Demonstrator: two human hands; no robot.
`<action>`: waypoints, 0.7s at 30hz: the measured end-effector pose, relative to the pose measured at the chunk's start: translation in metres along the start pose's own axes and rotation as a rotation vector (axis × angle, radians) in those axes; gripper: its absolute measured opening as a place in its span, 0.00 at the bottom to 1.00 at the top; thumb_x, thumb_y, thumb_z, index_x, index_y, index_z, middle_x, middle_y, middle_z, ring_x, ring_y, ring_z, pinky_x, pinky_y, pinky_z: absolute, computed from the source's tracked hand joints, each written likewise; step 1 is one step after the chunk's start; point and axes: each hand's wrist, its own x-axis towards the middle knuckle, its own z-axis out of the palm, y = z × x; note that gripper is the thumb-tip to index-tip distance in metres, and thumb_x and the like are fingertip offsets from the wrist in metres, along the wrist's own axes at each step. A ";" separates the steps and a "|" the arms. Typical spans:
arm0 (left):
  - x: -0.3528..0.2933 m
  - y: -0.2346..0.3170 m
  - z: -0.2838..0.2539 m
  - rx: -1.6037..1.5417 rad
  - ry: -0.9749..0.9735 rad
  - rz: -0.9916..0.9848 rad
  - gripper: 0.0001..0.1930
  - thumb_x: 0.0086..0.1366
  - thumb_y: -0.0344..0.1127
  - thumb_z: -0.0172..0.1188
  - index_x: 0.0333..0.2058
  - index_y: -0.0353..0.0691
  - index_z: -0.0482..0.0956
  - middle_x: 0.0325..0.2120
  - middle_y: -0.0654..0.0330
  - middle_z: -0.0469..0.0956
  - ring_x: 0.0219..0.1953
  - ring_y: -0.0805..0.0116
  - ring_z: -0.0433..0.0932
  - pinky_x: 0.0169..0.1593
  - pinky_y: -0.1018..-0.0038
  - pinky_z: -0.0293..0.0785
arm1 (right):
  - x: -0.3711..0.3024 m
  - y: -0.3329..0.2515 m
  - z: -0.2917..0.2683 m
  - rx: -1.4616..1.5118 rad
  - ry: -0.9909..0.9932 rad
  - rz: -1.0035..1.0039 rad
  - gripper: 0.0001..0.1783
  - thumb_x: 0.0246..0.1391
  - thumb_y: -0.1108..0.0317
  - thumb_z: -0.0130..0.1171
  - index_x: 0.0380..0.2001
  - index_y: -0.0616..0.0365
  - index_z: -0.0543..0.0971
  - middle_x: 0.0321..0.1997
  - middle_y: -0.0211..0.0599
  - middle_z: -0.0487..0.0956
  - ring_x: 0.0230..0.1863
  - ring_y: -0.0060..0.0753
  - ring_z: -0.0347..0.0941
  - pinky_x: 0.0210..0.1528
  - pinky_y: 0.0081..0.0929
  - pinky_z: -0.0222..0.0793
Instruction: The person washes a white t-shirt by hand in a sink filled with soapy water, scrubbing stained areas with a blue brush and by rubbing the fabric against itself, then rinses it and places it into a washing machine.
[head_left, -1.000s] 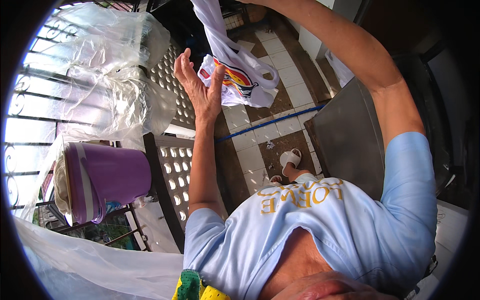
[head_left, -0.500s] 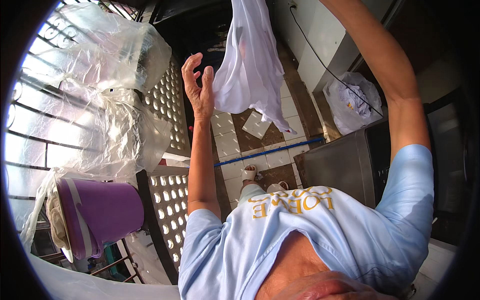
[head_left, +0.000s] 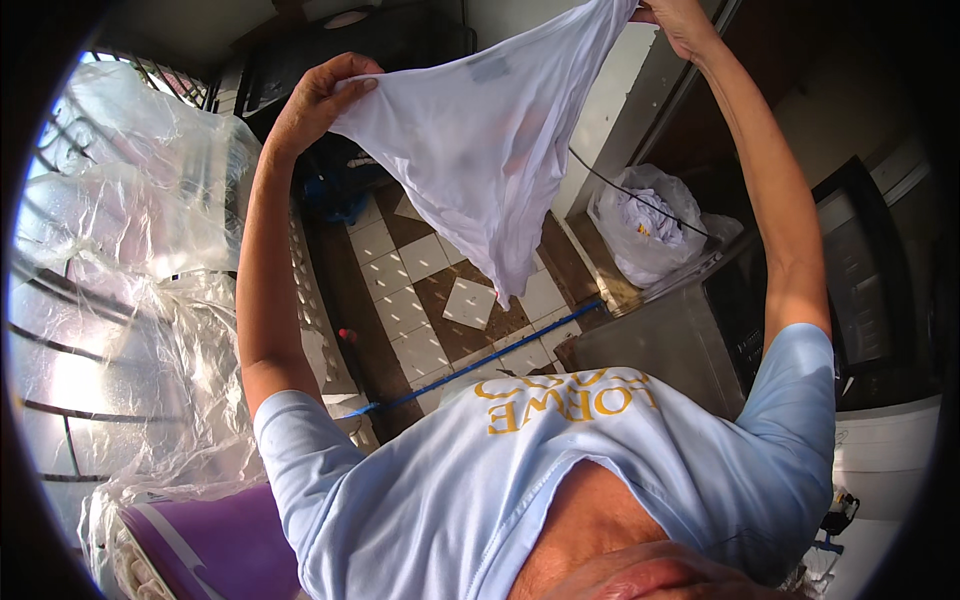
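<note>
the fingers of the left hand (head_left: 318, 102) are closed in a pinch, thumb against forefinger, on one corner of a thin white cloth garment (head_left: 455, 150). the fingers of the right hand (head_left: 690, 32) look closed as well, on the garment's other upper end, though the top of that grip lies at the picture's edge and we cannot tell just how each finger sits. between the two hands we see the upper edge drawn fairly taut, a small grey patch (head_left: 490, 68) just below it; the rest falls in folds to a narrow tip over the brown-and-white tiled floor (head_left: 418, 345).

we judge the step in hand to be opening the garment out in the air. the next move, we think, calls for both pinches to hold while the bunched right side is shaken or worked flat, with the tip clear of the floor.

farther out, right of the garment, we find a clear plastic bag (head_left: 632, 262) holding crumpled white cloth (head_left: 650, 212) with a touch of yellow; a thin black cable (head_left: 672, 222) crosses in front. at lower left is a purple bucket-like container (head_left: 245, 540), partly under crinkled clear plastic sheeting (head_left: 150, 200); we cannot see inside it.
</note>
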 end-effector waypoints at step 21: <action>-0.009 -0.090 0.016 0.637 0.205 -0.101 0.10 0.64 0.42 0.55 0.37 0.43 0.78 0.28 0.54 0.81 0.33 0.53 0.81 0.36 0.66 0.75 | -0.086 0.172 0.101 0.131 0.027 0.264 0.09 0.60 0.70 0.47 0.39 0.53 0.77 0.27 0.19 0.68 0.28 0.13 0.61 0.32 0.16 0.59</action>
